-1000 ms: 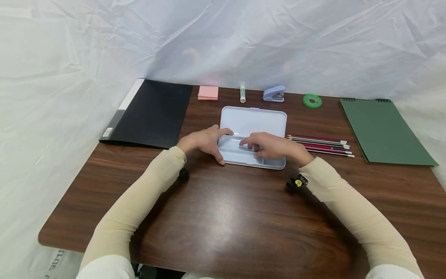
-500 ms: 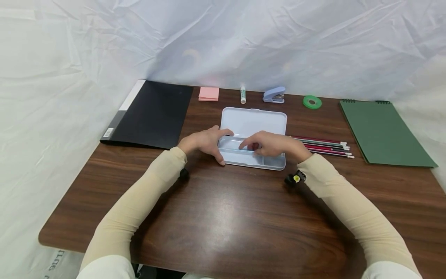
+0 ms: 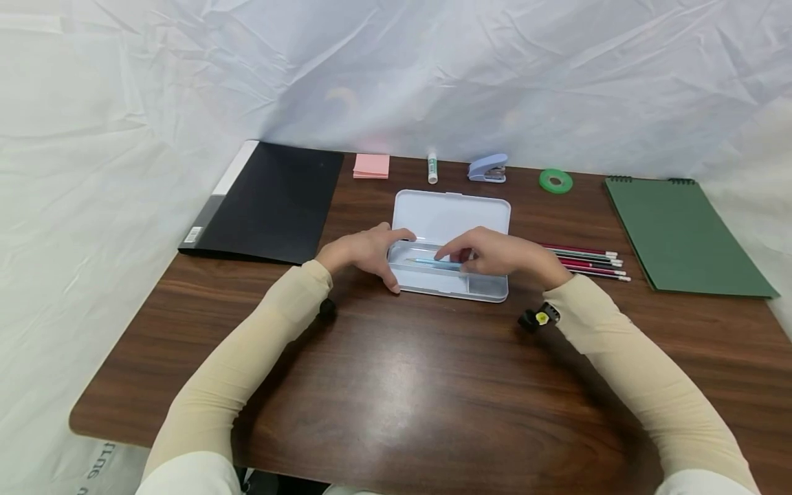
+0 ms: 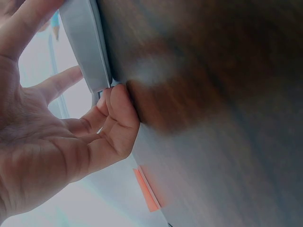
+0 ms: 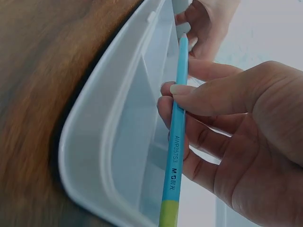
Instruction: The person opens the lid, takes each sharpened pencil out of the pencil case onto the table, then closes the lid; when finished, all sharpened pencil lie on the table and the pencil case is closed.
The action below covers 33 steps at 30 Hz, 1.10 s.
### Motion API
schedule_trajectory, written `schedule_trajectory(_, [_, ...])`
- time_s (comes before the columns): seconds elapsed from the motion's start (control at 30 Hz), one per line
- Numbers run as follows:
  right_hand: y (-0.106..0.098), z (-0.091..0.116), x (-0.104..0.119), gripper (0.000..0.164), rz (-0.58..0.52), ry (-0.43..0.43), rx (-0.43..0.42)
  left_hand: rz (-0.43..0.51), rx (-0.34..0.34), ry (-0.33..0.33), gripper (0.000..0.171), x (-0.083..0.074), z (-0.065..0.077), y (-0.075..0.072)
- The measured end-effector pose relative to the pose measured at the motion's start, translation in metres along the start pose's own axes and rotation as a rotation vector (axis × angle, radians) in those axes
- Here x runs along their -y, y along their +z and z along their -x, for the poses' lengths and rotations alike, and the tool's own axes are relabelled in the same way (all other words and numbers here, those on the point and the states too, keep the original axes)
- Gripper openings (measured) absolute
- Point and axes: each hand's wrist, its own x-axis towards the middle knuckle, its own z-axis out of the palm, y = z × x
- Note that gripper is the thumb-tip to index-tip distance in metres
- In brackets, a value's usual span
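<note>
A white pencil case lies with its lid folded back in the head view. My left hand grips its left end, thumb at the front corner and fingers towards the hinge. Between the thumb and fingers of my right hand is a light blue pencil with a yellow-green end, held over the case's compartments. Its tip points left, towards my left hand. In the left wrist view, curled fingers touch the case's corner.
Several pencils lie right of the case, partly behind my right wrist. A black folder is at left, a green spiral notebook at right. Along the back are sticky notes, a glue stick, a stapler and green tape.
My right hand has shifted slightly right and up, and the blue pencil now shows clearly in its fingers. My left hand stays on the case.
</note>
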Motion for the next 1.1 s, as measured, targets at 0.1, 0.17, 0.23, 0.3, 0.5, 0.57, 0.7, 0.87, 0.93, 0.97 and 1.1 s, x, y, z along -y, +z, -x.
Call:
schedule_trajectory(0.1, [-0.003,0.012,-0.003,0.043,0.004,0.006,-0.038,0.007,0.002,-0.001,0.102,0.000,0.000,0.000])
schedule_trajectory(0.17, [-0.005,0.020,-0.006,0.043,0.010,0.010,-0.058,0.014,0.003,0.001,0.102,0.000,0.000,-0.001])
schedule_trajectory(0.23, [-0.008,0.029,-0.009,0.042,0.018,0.018,-0.076,0.020,0.005,0.002,0.103,0.000,0.000,-0.001])
schedule_trajectory(0.3, [-0.010,0.039,-0.012,0.041,0.030,0.031,-0.094,0.024,0.006,0.007,0.103,0.001,0.000,-0.001])
schedule_trajectory(0.5, [-0.014,0.068,-0.023,0.037,0.074,0.095,-0.148,0.024,0.009,0.002,0.103,0.000,0.001,-0.001])
schedule_trajectory(0.57, [-0.014,0.078,-0.028,0.037,0.081,0.120,-0.163,0.023,0.011,-0.002,0.103,0.000,0.001,-0.001])
schedule_trajectory(0.7, [-0.014,0.097,-0.036,0.035,0.097,0.151,-0.191,0.023,0.012,0.001,0.103,-0.001,0.001,-0.001])
schedule_trajectory(0.87, [-0.013,0.119,-0.046,0.032,0.126,0.215,-0.213,0.021,0.011,-0.004,0.102,-0.001,0.001,-0.001])
schedule_trajectory(0.93, [-0.013,0.126,-0.050,0.031,0.150,0.243,-0.223,0.018,0.011,-0.007,0.102,-0.001,0.001,-0.001])
schedule_trajectory(0.97, [-0.012,0.129,-0.052,0.031,0.160,0.254,-0.230,0.017,0.011,-0.008,0.102,-0.001,0.001,-0.001])
schedule_trajectory(1.1, [-0.010,0.142,-0.061,0.028,0.198,0.286,-0.267,0.018,0.009,-0.009,0.102,0.000,0.000,0.000])
